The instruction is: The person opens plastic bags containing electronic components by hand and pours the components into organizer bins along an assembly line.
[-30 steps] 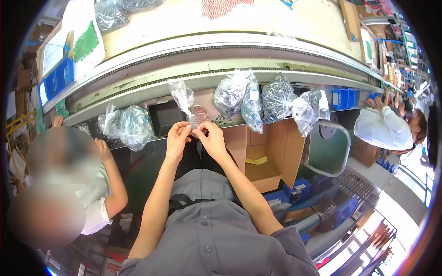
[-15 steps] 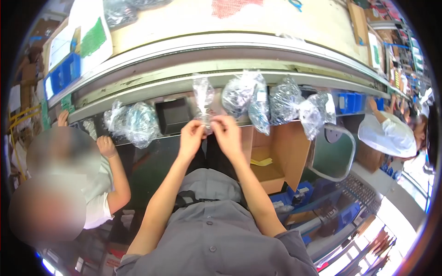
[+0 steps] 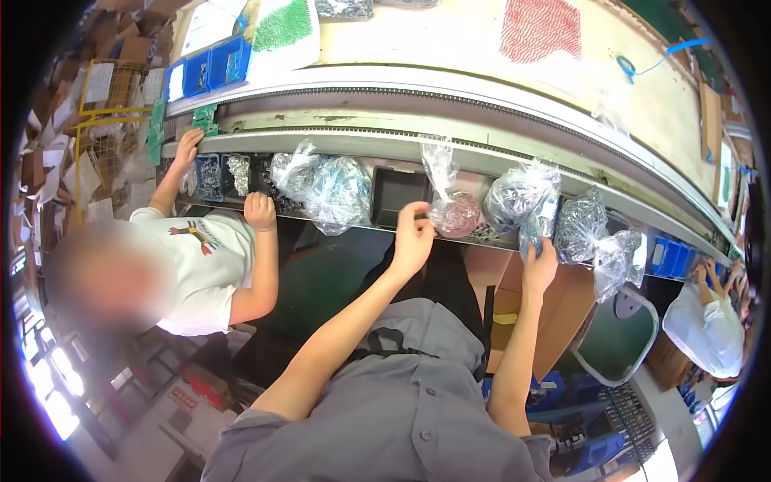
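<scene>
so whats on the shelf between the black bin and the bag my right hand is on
In the head view, one clear bag of reddish parts sits between the black bin and the bag under the right hand; the left hand touches it.

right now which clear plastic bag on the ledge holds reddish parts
The small clear plastic bag beside the left hand; its contents look reddish, the other bags' silvery or bluish.

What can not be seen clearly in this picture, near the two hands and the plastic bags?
- Head view: the contents of the small bag by the left hand are too small to name.
- Head view: the right hand has its fingertips hidden behind another bag, so its grip is unclear.
- Head view: the inside of the black tray is too dark.
</scene>
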{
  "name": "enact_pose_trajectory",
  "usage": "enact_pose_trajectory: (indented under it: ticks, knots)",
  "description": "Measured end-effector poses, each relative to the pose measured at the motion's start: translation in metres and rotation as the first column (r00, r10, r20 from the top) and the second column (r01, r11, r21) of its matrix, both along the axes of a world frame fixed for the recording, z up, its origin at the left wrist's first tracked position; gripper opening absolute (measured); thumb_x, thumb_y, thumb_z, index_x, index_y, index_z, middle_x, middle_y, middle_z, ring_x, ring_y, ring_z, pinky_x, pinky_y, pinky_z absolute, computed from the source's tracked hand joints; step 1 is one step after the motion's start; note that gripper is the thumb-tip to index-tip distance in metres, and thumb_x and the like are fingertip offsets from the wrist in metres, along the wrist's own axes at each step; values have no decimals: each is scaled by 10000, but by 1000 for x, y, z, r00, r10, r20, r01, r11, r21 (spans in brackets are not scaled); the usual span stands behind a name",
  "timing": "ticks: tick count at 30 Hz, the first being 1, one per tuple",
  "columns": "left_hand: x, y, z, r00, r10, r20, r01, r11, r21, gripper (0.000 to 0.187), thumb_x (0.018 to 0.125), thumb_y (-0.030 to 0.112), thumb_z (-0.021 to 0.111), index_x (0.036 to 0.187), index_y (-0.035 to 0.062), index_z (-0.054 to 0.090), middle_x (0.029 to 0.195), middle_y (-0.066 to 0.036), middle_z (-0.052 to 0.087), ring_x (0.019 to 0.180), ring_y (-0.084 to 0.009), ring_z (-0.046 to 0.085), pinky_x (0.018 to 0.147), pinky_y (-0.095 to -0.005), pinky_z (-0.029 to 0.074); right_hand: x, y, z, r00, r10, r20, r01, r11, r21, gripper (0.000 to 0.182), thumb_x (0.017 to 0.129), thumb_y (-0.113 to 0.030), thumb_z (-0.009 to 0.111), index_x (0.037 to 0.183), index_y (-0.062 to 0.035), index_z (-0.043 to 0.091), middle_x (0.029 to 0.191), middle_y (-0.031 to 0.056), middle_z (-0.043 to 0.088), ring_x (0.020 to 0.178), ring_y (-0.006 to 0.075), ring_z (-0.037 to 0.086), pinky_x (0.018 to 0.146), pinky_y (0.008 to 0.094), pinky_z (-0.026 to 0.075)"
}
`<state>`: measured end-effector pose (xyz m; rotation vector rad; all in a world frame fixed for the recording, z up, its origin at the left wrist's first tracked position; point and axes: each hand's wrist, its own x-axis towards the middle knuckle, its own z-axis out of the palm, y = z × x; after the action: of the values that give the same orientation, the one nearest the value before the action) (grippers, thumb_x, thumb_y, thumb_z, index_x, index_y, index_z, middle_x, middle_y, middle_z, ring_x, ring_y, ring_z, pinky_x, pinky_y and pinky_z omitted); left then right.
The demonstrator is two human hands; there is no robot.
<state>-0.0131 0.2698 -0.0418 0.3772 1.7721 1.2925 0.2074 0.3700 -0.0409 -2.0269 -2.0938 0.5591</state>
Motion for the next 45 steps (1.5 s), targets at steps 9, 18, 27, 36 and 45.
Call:
enact_pose_trajectory:
  ticks: [9,18,27,36,45]
  knots:
    - [15,84,41,687,-329,-648,481,874,66,480,710,106,619,1125,2,401,1116,-196,412,992,-346,441,848,-381,372,9,-1,13,980,-125,-154,130,991,20,219,762,-140,558,929,3,546,859,194,567,796,369,541,692,411,425]
    - [55,143,-2,430,-627,-650,621,728,-290,323,659,175,642,915,36,503,903,-166,493,856,-339,512,724,-401,437,3,-8,16,889,-236,-392,241,970,-37,201,767,-95,561,915,37,534,834,209,574,781,348,564,692,353,436]
    - [14,90,3,475,-650,-592,565,742,-361,363,738,137,573,1019,-49,437,974,-236,485,903,-392,471,795,-409,388,18,33,47,995,-39,92,24,987,161,523,706,-177,616,1188,-113,423,1291,166,301,1169,388,283,867,573,266]
    - [16,97,18,405,-620,-672,482,769,-420,449,726,172,617,1081,-15,415,1002,-211,463,896,-379,475,788,-406,391,122,100,71,995,-85,47,85,996,-15,108,699,-40,533,805,-59,541,863,170,587,865,333,553,792,509,364]
    - [81,105,61,422,-707,-568,854,521,-13,778,712,116,625,1341,116,166,1178,-209,365,1003,-325,447,866,-378,373,-24,3,118,770,236,-593,-106,964,246,131,651,23,553,762,-30,508,721,126,533,696,315,523,645,391,417]
